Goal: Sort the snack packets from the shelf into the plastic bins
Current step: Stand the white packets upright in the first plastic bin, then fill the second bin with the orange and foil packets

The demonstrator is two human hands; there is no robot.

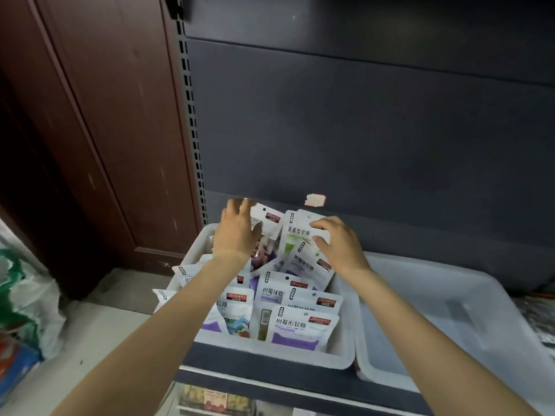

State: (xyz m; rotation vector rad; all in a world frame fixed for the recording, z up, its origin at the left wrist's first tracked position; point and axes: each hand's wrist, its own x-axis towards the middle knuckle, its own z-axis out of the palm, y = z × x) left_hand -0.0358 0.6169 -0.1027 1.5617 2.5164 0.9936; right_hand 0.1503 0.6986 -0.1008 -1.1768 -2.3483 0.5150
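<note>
A white plastic bin [270,352] on the shelf is packed with several white and purple snack packets [297,328]. At its far end my left hand [237,232] grips the top of a white packet with a red label [268,220]. My right hand [339,244] holds a bunch of upright packets [303,253], its fingers curled over their top edges. A second white bin [426,328] stands to the right of the first, and no packets show inside it.
The dark shelf back panel [360,130] rises behind the bins, with a slotted upright [192,139] on its left. A brown wooden door [90,130] and plastic bags [24,301] lie to the left. More goods [216,400] show on the shelf below.
</note>
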